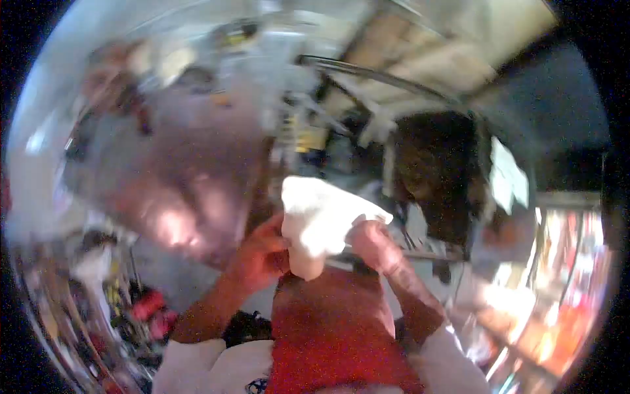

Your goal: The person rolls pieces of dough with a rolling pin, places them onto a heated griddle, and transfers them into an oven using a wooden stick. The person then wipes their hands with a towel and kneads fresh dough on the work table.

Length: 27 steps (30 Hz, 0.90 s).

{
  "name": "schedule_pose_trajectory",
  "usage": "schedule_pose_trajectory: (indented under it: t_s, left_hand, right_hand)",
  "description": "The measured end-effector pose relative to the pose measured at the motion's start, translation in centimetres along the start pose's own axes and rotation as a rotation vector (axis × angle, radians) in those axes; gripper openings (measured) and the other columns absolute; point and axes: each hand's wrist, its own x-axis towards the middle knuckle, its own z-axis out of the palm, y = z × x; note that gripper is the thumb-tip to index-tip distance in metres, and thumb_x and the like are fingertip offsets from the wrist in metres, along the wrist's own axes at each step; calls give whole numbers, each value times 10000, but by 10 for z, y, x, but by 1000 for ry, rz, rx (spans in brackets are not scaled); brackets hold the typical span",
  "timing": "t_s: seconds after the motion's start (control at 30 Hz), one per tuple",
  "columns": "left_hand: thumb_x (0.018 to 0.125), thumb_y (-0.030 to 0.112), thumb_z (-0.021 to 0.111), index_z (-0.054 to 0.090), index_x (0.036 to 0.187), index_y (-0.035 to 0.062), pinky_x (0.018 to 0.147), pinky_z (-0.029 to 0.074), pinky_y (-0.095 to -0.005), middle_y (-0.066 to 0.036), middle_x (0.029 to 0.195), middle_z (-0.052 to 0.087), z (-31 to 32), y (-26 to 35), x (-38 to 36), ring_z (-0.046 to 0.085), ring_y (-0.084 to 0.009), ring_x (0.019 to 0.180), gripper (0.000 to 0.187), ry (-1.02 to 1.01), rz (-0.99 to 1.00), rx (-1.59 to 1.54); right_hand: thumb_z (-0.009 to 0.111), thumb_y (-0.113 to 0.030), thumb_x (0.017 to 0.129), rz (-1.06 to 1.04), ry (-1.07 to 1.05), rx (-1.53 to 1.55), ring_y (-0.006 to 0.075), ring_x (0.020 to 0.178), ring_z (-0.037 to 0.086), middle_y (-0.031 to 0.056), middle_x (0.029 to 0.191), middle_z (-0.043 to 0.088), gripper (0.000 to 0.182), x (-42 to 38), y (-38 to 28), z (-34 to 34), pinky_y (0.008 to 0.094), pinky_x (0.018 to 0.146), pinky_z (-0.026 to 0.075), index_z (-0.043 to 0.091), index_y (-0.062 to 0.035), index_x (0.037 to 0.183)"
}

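In front of my body a white cloth (321, 213), overexposed and blurred, hangs between my two hands; its exact material cannot be made out. My left hand (264, 251) is curled at its left edge, with the fingers partly behind the lower fold. On the other side, my right hand (374, 244) is closed on the right part of it, near the pointed corner. Below the cloth is the red apron (335, 322) that I wear over a white shirt.
A shiny reddish-brown tabletop (190, 171) is to the left. A dark panel (430, 174) with a frame stands to the right. Red items (151, 308) lie among clutter at lower left. Bright orange and red goods (558, 308) show at far right. Motion smears most details.
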Motion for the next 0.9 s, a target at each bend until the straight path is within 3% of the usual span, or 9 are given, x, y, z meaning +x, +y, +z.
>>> schedule_pose_trajectory:
  t_s: [0.07,0.17,0.37,0.57,0.63,0.67,0.77,0.8,0.9]
  left_hand:
    - [837,49,575,382,1443,69,930,551,-425,-99,1291,573,38,-60,33,625,-258,1102,636,39,-140,-87]
    - [868,34,537,352,1468,81,973,519,-425,-96,1302,562,76,-148,91,600,-257,1146,630,50,-260,87]
    - [937,49,537,305,1505,78,1011,458,-399,-96,1338,555,180,-260,194,548,-202,1208,614,-83,-421,360]
    - [949,118,603,152,1578,94,1095,396,-433,-142,1459,458,330,-330,315,480,-254,1311,774,-407,-193,709]
    - [968,181,628,184,1571,85,1098,393,-412,-152,1503,417,329,-346,342,467,-259,1327,754,-371,-38,879]
    - [977,192,617,239,1551,72,1091,403,-406,-156,1476,455,319,-348,349,496,-261,1303,698,-400,-14,924]
    - [995,223,593,343,1504,49,1063,433,-394,-160,1400,539,290,-338,344,560,-264,1238,593,-360,-112,1028]
    - [1004,242,581,393,1475,39,1042,452,-389,-159,1351,585,280,-335,336,595,-266,1195,546,-298,-232,1065]
    - [1030,132,508,435,1440,25,1046,450,-367,-175,1303,605,226,-344,317,601,-229,1176,430,-243,-194,1120]
  right_hand:
    - [729,-390,895,124,144,110,215,1039,640,109,1138,683,569,-63,-40,-48,379,917,515,602,22,1267]
    - [777,-406,865,54,481,-168,77,568,396,-48,658,521,395,-132,-19,-155,252,492,320,709,-17,879]
    - [656,-213,970,183,591,-184,129,930,614,28,1007,690,247,-269,-128,-273,279,832,504,707,-22,1117]
    - [638,-276,971,-49,767,-785,103,860,625,28,965,694,329,-326,-282,-416,245,762,511,677,-3,1150]
    - [598,-270,979,-582,496,-632,233,976,667,128,1117,698,383,-339,-265,-542,330,865,531,627,14,1233]
    - [598,-281,977,-156,830,-621,290,1033,661,172,1203,673,376,-346,-281,-555,388,878,537,618,-29,1255]
    - [619,-281,962,81,1169,-1285,342,1067,644,190,1236,643,383,-339,-254,-613,419,890,535,602,-61,1275]
    - [646,-311,944,-357,1042,-1185,374,1079,627,196,1245,622,416,-325,-196,-678,423,903,530,595,-68,1277]
    - [588,-432,966,-75,911,-1456,357,1232,537,210,1299,575,493,-287,-229,-563,406,1041,452,562,-103,1333]
